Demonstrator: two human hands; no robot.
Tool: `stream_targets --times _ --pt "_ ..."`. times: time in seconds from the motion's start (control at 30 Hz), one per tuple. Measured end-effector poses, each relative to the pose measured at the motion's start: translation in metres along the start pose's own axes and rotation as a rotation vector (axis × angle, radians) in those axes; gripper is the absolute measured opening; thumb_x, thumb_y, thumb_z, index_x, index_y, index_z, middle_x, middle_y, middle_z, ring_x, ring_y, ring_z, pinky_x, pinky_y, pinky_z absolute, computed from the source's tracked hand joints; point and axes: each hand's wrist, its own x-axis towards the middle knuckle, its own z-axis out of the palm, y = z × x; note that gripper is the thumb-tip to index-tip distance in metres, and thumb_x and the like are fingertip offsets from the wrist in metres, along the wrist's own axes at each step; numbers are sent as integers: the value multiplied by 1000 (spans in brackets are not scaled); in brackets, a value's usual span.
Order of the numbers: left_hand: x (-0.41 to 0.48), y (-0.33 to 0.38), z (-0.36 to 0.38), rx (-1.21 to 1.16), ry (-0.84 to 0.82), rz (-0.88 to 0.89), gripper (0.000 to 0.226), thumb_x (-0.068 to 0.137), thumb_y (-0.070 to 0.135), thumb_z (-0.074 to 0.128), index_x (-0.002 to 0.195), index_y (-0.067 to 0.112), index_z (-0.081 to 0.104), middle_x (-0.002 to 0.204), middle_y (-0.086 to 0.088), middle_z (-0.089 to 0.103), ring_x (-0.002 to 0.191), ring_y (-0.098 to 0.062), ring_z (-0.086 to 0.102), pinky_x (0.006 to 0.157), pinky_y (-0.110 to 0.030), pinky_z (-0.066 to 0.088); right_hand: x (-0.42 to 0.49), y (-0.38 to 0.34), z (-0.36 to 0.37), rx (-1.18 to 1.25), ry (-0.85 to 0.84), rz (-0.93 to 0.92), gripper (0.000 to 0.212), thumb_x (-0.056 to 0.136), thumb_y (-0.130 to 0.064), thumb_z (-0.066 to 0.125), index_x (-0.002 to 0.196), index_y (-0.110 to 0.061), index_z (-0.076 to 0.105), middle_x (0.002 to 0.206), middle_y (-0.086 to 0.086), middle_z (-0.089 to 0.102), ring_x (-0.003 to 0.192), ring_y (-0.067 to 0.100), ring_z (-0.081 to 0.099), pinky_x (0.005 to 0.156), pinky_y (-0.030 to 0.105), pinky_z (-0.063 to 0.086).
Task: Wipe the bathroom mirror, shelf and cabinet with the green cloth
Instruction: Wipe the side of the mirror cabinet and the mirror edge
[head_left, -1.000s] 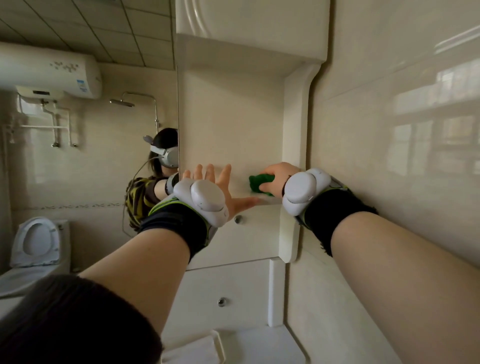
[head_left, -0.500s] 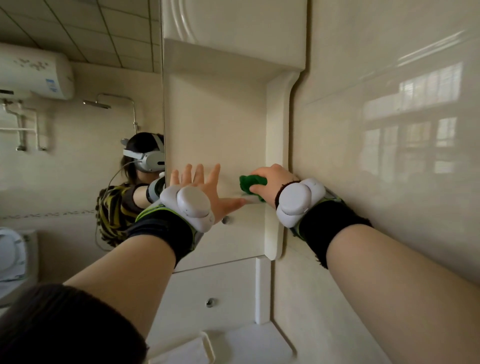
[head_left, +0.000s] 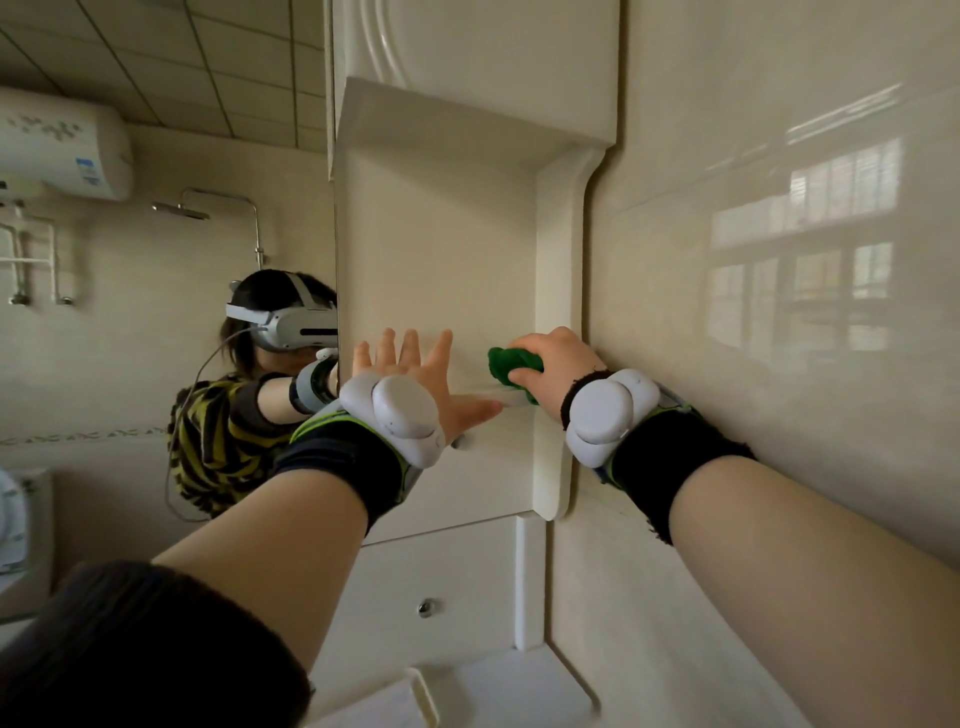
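Cloth (head_left: 510, 364), green: was gripped by right hand (head_left: 561, 369), fingers (head_left: 530, 345) curled round it, jutting left of them, on shelf (head_left: 511, 399). Left hand (head_left: 421, 376): fingers spread straight, held nothing; thumb lay near cloth.

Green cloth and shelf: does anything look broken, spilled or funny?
Nothing stands out. The right hand grips the bunched green cloth on the cream cabinet shelf; the left hand is spread open beside it.
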Motion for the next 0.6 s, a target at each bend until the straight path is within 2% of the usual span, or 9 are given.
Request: stream_targets --times 0.17,0.27,0.4,0.6 --pt "-7 1 -2 -68 59 11 100 74 83 32 149 28 -6 158 -5 -6 144 -23 -10 116 -44 -3 4 -4 -5 -41 -37 -9 37 91 -26 54 128 -23 53 126 12 44 113 31 48 88 29 38" --pt "-6 -1 -7 -148 141 21 97 79 78 31 150 22 -4 157 -7 -9 144 -22 -12 116 -44 -5 11 -9 -11 -50 0 -26 36 91 -26 54 127 -23 53 125 12 44 113 31 48 89 30 38" --pt "8 -24 -29 -52 259 -12 89 85 72 22 149 16 -5 157 -4 -15 143 -21 -14 116 -45 -4 26 -23 -24 -30 90 -88 36 92 -27 54 128 -23 53 125 12 45 109 31 50 91 31 40" --pt "27 -58 -55 34 375 -61 88 89 66 32 149 14 -6 156 -6 -14 144 -22 -13 115 -45 -6 58 -53 -33 39 193 -196 34 90 -24 55 124 -22 56 119 12 46 106 30 49 87 27 35"
